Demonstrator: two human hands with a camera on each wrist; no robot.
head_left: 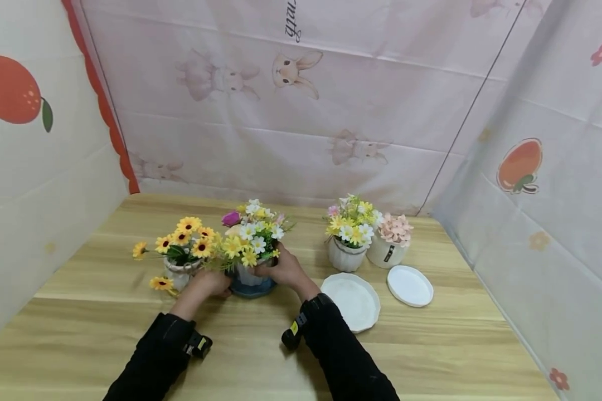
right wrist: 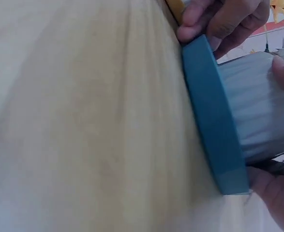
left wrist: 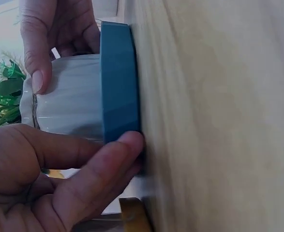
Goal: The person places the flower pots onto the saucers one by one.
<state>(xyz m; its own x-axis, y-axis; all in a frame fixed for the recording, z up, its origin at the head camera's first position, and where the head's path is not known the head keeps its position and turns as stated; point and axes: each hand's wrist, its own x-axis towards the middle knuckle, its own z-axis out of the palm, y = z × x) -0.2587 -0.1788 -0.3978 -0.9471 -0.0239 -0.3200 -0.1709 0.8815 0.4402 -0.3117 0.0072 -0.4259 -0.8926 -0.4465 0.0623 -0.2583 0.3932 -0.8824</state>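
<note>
A white flowerpot (head_left: 248,275) with yellow, white and purple flowers (head_left: 253,229) stands upright in a blue saucer (head_left: 252,291) on the table. My right hand (head_left: 286,269) grips the pot from the right, its thumb on the ribbed side in the left wrist view. With my left hand (head_left: 212,282) I pinch the rim of the saucer, fingertips (left wrist: 131,140) at its edge close over the wood. In the right wrist view the saucer's blue side (right wrist: 212,116) lies flat along the tabletop, the pot (right wrist: 255,104) seated within it.
Left of my hands stands a pot of yellow sunflowers (head_left: 180,245), close to my left hand. At the right are a mixed-flower pot (head_left: 348,256), a white pot with pink flowers (head_left: 381,253), a large white saucer (head_left: 351,301) and a smaller one (head_left: 410,285). Printed curtains (head_left: 301,111) enclose the table.
</note>
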